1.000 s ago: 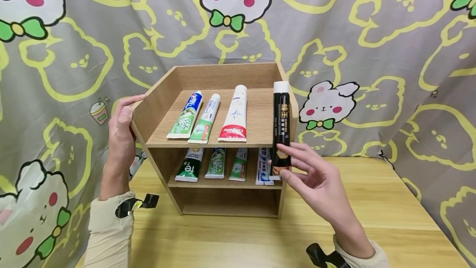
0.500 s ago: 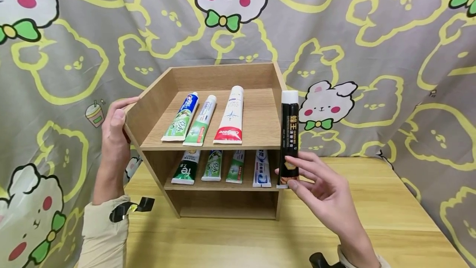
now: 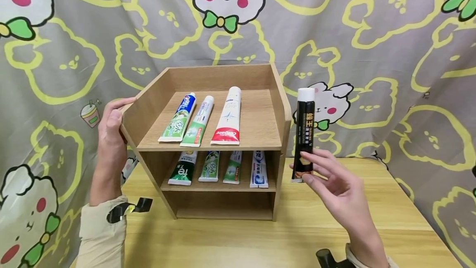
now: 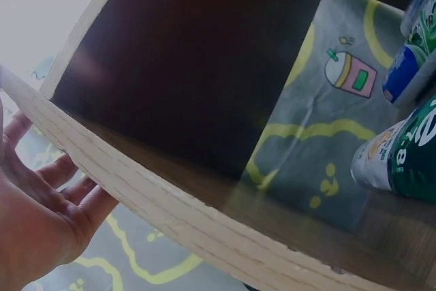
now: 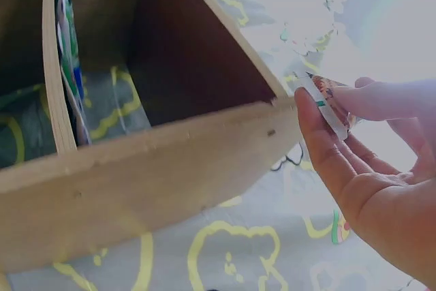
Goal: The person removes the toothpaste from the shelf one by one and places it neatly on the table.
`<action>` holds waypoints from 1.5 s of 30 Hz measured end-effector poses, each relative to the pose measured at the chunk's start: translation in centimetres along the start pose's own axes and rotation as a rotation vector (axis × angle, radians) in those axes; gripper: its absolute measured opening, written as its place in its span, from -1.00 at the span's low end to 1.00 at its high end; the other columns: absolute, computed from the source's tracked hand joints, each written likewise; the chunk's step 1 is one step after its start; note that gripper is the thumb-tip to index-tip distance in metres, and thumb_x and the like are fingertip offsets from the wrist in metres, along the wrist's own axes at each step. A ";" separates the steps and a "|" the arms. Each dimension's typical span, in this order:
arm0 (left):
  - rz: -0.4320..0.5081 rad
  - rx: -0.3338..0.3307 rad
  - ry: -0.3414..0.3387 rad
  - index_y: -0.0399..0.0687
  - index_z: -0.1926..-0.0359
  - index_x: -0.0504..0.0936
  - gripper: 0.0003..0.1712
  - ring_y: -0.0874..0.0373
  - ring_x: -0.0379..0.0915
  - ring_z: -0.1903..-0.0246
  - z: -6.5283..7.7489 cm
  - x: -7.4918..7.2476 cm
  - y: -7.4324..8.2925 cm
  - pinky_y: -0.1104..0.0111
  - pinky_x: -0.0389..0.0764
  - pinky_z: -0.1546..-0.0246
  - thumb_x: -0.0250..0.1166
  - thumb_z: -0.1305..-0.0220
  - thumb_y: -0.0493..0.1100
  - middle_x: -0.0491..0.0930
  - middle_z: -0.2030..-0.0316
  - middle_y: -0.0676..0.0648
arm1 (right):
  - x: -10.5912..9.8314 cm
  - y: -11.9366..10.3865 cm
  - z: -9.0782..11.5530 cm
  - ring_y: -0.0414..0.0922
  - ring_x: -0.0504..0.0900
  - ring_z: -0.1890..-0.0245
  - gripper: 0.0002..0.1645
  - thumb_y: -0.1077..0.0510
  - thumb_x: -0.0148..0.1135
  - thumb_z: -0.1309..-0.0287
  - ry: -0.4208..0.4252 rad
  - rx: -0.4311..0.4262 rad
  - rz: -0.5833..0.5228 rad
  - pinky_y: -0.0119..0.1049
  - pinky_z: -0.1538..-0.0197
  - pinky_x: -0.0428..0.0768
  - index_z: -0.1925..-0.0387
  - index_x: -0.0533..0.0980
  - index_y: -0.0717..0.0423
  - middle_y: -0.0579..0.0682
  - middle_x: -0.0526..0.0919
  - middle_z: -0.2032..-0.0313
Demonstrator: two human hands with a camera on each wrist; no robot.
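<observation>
My right hand (image 3: 340,183) pinches a black toothpaste tube (image 3: 305,131) with a white cap near its flat crimped end. The tube stands cap upward, just right of the wooden shelf unit (image 3: 280,111). In the right wrist view its crimped end (image 5: 325,103) shows between thumb and fingers. My left hand (image 3: 111,148) grips the unit's upper left side panel, thumb on the near side. On the top shelf lie a blue-green tube (image 3: 178,119), a slim green-and-white tube (image 3: 198,121) and a white-and-red Colgate tube (image 3: 227,117).
Several more toothpaste tubes lie on the middle shelf, among them a dark green tube (image 3: 183,168) at left and a blue-and-white tube (image 3: 259,171) at right. The bottom compartment (image 3: 223,205) sits at table level. A patterned curtain (image 3: 372,32) hangs behind the wooden table (image 3: 223,243).
My right hand has carried the black tube rightward, from in front of the unit's right edge to beside it. My left hand keeps its grip on the side panel.
</observation>
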State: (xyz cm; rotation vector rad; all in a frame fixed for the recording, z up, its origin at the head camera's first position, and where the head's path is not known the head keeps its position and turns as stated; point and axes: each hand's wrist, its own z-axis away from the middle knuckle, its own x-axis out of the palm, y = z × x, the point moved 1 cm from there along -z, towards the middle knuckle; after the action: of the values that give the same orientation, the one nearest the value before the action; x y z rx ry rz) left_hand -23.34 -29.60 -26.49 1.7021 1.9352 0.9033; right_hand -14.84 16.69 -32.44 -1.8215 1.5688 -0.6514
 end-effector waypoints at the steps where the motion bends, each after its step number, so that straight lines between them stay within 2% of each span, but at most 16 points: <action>1: 0.003 0.004 -0.002 -0.30 -0.25 0.56 -0.45 -0.09 0.35 0.04 -0.1 0.1 0.0 0.16 0.31 0.12 0.07 -0.41 -0.03 0.44 -0.18 -0.27 | -0.3 0.0 0.0 -0.04 0.69 -0.08 -0.43 0.69 0.17 -0.13 0.005 -0.006 -0.004 -0.25 -0.06 0.66 -0.22 0.45 0.57 0.27 0.46 -0.24; 3: 0.013 0.007 -0.002 -0.31 -0.25 0.56 -0.45 -0.08 0.35 0.06 -0.2 0.2 0.0 0.17 0.32 0.13 0.07 -0.42 -0.03 0.44 -0.17 -0.27 | -0.8 0.1 0.0 -0.01 0.71 -0.07 -0.42 0.71 0.15 -0.13 0.014 -0.013 -0.018 -0.26 -0.05 0.66 -0.23 0.43 0.59 0.31 0.44 -0.23; 9: 0.004 0.026 0.012 -0.31 -0.22 0.58 -0.46 -0.06 0.34 0.03 0.1 0.2 0.1 0.15 0.28 0.09 0.07 -0.39 -0.04 0.46 -0.14 -0.26 | -2.1 0.7 -0.2 -0.08 0.66 -0.12 -0.39 0.72 0.15 -0.11 0.052 0.027 0.012 -0.32 -0.05 0.65 -0.24 0.44 0.55 0.17 0.51 -0.25; 15: 0.022 0.027 0.014 -0.34 -0.23 0.57 -0.45 -0.08 0.35 0.03 0.0 0.1 0.0 0.18 0.32 0.11 0.09 -0.42 -0.03 0.45 -0.15 -0.27 | -3.3 1.4 -0.3 -0.09 0.62 -0.16 -0.35 0.70 0.19 -0.11 0.050 0.002 0.037 -0.39 -0.09 0.62 -0.27 0.44 0.50 0.14 0.54 -0.28; 20: 0.027 0.027 0.015 -0.33 -0.23 0.58 -0.46 -0.08 0.35 0.05 0.0 0.3 -0.1 0.21 0.34 0.14 0.10 -0.42 -0.03 0.45 -0.15 -0.27 | -4.1 2.3 -0.4 -0.11 0.60 -0.17 -0.35 0.67 0.22 -0.12 0.070 0.077 0.075 -0.39 -0.06 0.63 -0.29 0.44 0.47 0.13 0.53 -0.30; 25: 0.033 0.031 0.026 -0.32 -0.22 0.59 -0.47 -0.07 0.36 0.06 0.1 0.3 -0.3 0.22 0.34 0.15 0.10 -0.41 -0.04 0.47 -0.13 -0.26 | -4.9 4.1 -0.6 -0.14 0.64 -0.12 -0.37 0.58 0.24 -0.21 0.056 0.133 0.076 -0.40 0.02 0.66 -0.32 0.44 0.40 0.10 0.49 -0.34; 34: 0.032 0.026 0.033 -0.31 -0.23 0.59 -0.45 -0.09 0.36 0.04 0.0 0.3 -0.3 0.20 0.34 0.13 0.11 -0.38 -0.03 0.46 -0.13 -0.29 | -5.9 7.5 -0.9 -0.15 0.66 -0.11 -0.40 0.50 0.25 -0.28 0.068 0.220 0.075 -0.39 0.01 0.66 -0.35 0.46 0.31 0.06 0.48 -0.32; 39: 0.036 0.026 0.039 -0.33 -0.22 0.59 -0.45 -0.09 0.35 0.05 0.0 0.2 -0.3 0.21 0.34 0.14 0.11 -0.38 -0.04 0.47 -0.13 -0.29 | -6.2 9.6 -0.7 -0.19 0.66 -0.11 -0.40 0.49 0.25 -0.29 0.051 0.244 0.064 -0.37 0.00 0.66 -0.35 0.44 0.34 -0.01 0.50 -0.32; 45: 0.042 0.039 0.025 -0.35 -0.22 0.58 -0.45 -0.09 0.34 0.02 -0.1 0.3 -0.1 0.17 0.31 0.10 0.11 -0.39 -0.05 0.45 -0.15 -0.29 | -6.5 11.8 -0.3 -0.18 0.68 -0.06 -0.41 0.48 0.28 -0.26 0.070 0.261 0.055 -0.36 0.01 0.67 -0.32 0.46 0.37 -0.05 0.56 -0.28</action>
State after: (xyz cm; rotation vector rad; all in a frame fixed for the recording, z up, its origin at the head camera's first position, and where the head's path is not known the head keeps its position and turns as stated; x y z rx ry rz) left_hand -23.53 -29.28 -26.50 1.7677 1.9522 0.9119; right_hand -24.04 22.11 -40.74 -1.5729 1.4952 -0.8591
